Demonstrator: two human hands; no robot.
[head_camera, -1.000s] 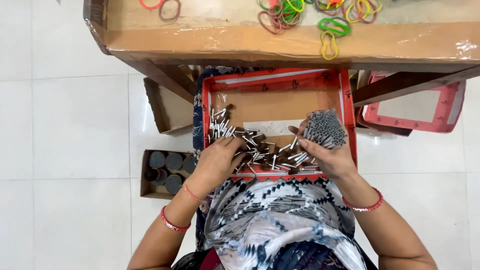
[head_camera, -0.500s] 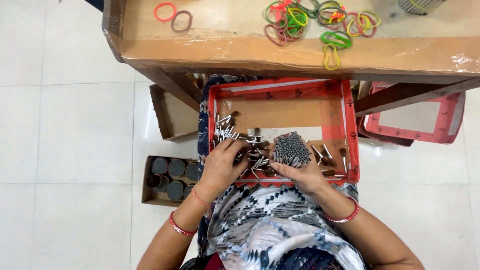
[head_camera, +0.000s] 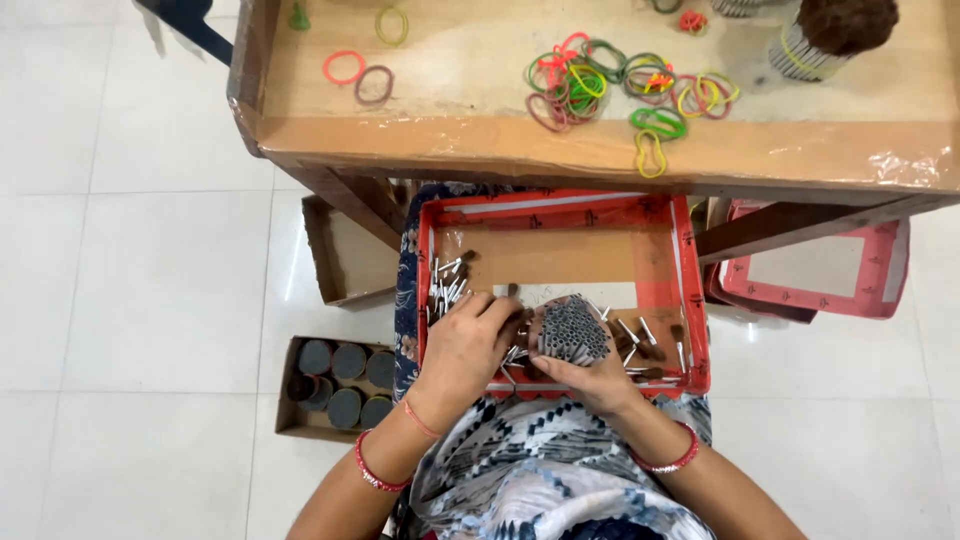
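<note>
A red cardboard tray rests on my lap, holding several small grey-white sticks with dark tips. My right hand grips a round bundle of these sticks, ends facing up, near the tray's front edge. My left hand lies palm down just left of the bundle, fingers curled over loose sticks and touching the bundle's side. More loose sticks lie to the right of the bundle.
A low cardboard-topped table stands ahead with several coloured rubber bands and a banded stick bundle. An open box of round bundles sits on the white tile floor at left. Another red tray lies at right.
My right hand has brought the bundle leftward to the tray's middle front. My left hand has shifted right to meet it. The view has tilted up, showing more of the table.
</note>
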